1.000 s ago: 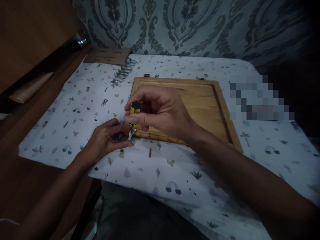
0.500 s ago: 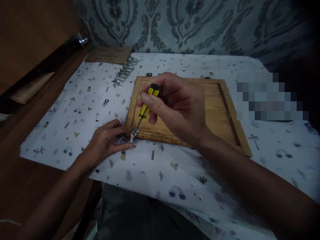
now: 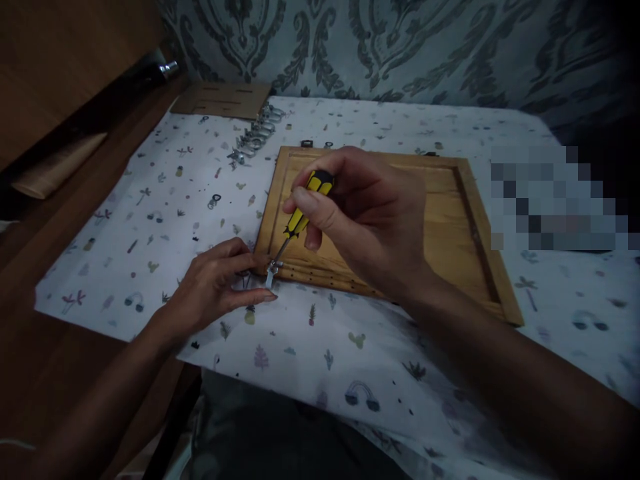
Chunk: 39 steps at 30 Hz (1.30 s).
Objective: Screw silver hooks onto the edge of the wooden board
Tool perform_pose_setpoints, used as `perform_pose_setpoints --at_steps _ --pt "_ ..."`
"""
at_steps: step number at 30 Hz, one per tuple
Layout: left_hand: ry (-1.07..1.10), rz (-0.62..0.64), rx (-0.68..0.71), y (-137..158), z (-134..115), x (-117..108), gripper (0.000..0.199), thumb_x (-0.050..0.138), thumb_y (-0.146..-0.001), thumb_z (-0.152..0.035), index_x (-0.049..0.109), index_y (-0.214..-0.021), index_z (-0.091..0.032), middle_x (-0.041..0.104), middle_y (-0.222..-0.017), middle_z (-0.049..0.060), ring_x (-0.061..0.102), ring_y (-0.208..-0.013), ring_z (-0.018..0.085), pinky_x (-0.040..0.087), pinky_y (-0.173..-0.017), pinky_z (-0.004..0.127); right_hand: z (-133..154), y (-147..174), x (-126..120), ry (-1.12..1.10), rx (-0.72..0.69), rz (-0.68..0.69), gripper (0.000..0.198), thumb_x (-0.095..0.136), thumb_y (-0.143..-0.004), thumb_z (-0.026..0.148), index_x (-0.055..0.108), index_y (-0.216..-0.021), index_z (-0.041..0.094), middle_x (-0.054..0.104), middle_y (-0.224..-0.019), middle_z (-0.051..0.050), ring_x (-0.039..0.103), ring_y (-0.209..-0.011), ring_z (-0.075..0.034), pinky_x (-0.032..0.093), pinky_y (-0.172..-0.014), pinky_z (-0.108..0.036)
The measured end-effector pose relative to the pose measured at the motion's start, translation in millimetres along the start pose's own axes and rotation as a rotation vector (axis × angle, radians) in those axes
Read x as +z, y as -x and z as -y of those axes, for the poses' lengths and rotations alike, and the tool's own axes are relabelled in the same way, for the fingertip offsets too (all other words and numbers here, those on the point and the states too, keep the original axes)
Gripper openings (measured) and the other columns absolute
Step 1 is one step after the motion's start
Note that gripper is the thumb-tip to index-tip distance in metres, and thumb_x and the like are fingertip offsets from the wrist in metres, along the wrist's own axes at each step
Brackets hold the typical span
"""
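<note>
My right hand (image 3: 365, 213) grips a yellow-and-black screwdriver (image 3: 304, 210), its shaft slanting down to the left. The tip meets a small metal clasp (image 3: 271, 272) at the near left corner of a framed wooden panel (image 3: 480, 220). With thumb and fingers, my left hand (image 3: 215, 280) pinches the clasp against the panel's edge. Several small dark holes run along the near side of the frame. Part of the panel is hidden behind my right hand.
Several metal clasps (image 3: 255, 137) lie in a row at the back left, beside a slotted cardboard piece (image 3: 220, 100). A small metal ring piece (image 3: 215, 200) rests left of the panel. The patterned cloth (image 3: 300, 353) covers the table; a blurred-out item is at the right.
The view has shifted slightly, so the panel and both hands appear a little further right. The screwdriver stays on the clasp, and both grips look the same.
</note>
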<state>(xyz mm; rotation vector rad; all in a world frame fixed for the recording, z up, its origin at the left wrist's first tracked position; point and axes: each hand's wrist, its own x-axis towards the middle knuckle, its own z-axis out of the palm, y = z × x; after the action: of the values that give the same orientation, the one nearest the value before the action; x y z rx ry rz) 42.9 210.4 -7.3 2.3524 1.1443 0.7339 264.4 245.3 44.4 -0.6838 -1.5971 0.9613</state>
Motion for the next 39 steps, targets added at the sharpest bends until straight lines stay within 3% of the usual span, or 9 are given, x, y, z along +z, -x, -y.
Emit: perform_pose_setpoints --at_steps 8,15,19,23,26,29,32,36,39 --pt "0.035 0.018 -0.021 1.9 2.4 0.8 0.045 0.071 -0.086 -0.054 0.072 -0.114 -0.020 0.063 -0.095 0.006 0.062 -0.082 0.018 0.052 -0.072 0.030 1.9 5.7 9.6 -0.010 -0.011 0.009 0.023 0.072 -0.088 0.031 0.052 -0.082 0.022 0.056 -0.080 0.003 0.051 -0.056 -0.007 0.048 -0.046 -0.019" --pt "0.053 0.021 -0.043 0.8 0.8 0.6 0.042 0.070 -0.086 -0.056 0.074 -0.109 -0.021 0.066 -0.102 0.007 0.066 -0.089 0.021 0.056 -0.079 0.035 3.7 -8.9 24.3 -0.029 -0.001 0.104 0.033 0.072 -0.088 0.029 0.042 -0.075 0.023 0.045 -0.075 0.004 0.048 -0.063 -0.009 0.047 -0.050 -0.021" --pt "0.042 0.031 -0.049 1.6 1.4 0.1 0.042 0.072 -0.084 -0.056 0.073 -0.110 -0.022 0.067 -0.105 0.008 0.066 -0.094 0.022 0.055 -0.080 0.033 5.7 -20.9 27.7 -0.054 0.094 0.151 0.035 0.072 -0.087 0.023 0.039 -0.074 0.023 0.044 -0.070 0.005 0.048 -0.064 -0.010 0.048 -0.051 -0.020" --pt "-0.004 0.008 -0.021 2.7 3.2 0.9 0.042 0.072 -0.085 -0.056 0.073 -0.111 -0.023 0.067 -0.104 0.006 0.066 -0.091 0.021 0.053 -0.075 0.031 8.9 -26.5 23.4 -0.072 0.132 0.244 0.026 0.073 -0.087 0.025 0.048 -0.079 0.021 0.054 -0.075 0.004 0.055 -0.065 -0.009 0.050 -0.054 -0.019" --pt "-0.021 -0.006 -0.018 2.7 3.7 1.8 0.042 0.071 -0.085 -0.056 0.073 -0.110 -0.022 0.067 -0.104 0.007 0.066 -0.089 0.021 0.053 -0.076 0.032 9.9 -28.2 16.0 -0.088 0.090 0.349 0.009 0.066 -0.092 0.024 0.060 -0.096 0.018 0.064 -0.090 0.002 0.059 -0.059 -0.006 0.053 -0.056 -0.020" --pt "-0.028 -0.008 -0.009 1.7 3.1 2.1 0.042 0.071 -0.085 -0.056 0.073 -0.108 -0.021 0.067 -0.102 0.007 0.067 -0.087 0.021 0.053 -0.077 0.033 9.0 -28.4 9.8 -0.108 0.069 0.408 0.010 0.062 -0.095 0.020 0.065 -0.104 0.017 0.066 -0.092 0.002 0.059 -0.052 -0.004 0.054 -0.053 -0.020" --pt "-0.017 0.005 -0.008 0.6 2.4 1.5 0.040 0.073 -0.085 -0.054 0.073 -0.107 -0.021 0.067 -0.103 0.007 0.067 -0.088 0.021 0.053 -0.079 0.034 6.8 -27.3 8.9 -0.136 0.080 0.372 0.003 0.066 -0.091 0.018 0.066 -0.094 0.018 0.065 -0.083 0.003 0.057 -0.052 -0.005 0.051 -0.050 -0.019" --pt "0.010 0.013 -0.011 0.2 2.1 0.3 0.040 0.073 -0.085 -0.052 0.071 -0.110 -0.020 0.066 -0.103 0.007 0.066 -0.090 0.021 0.054 -0.079 0.033 3.7 -25.9 12.3 -0.133 0.087 0.274 0.016 0.075 -0.084 0.018 0.059 -0.081 0.018 0.060 -0.076 0.004 0.057 -0.061 -0.007 0.050 -0.051 -0.016" --pt "0.023 0.025 -0.014 0.5 2.0 -0.1 0.039 0.073 -0.086 -0.052 0.071 -0.107 -0.019 0.065 -0.099 0.006 0.065 -0.087 0.019 0.054 -0.077 0.031 3.3 -25.5 10.4 -0.115 0.092 0.284 0.015 0.072 -0.087 0.019 0.057 -0.084 0.018 0.057 -0.075 0.004 0.057 -0.062 -0.006 0.051 -0.053 -0.016"
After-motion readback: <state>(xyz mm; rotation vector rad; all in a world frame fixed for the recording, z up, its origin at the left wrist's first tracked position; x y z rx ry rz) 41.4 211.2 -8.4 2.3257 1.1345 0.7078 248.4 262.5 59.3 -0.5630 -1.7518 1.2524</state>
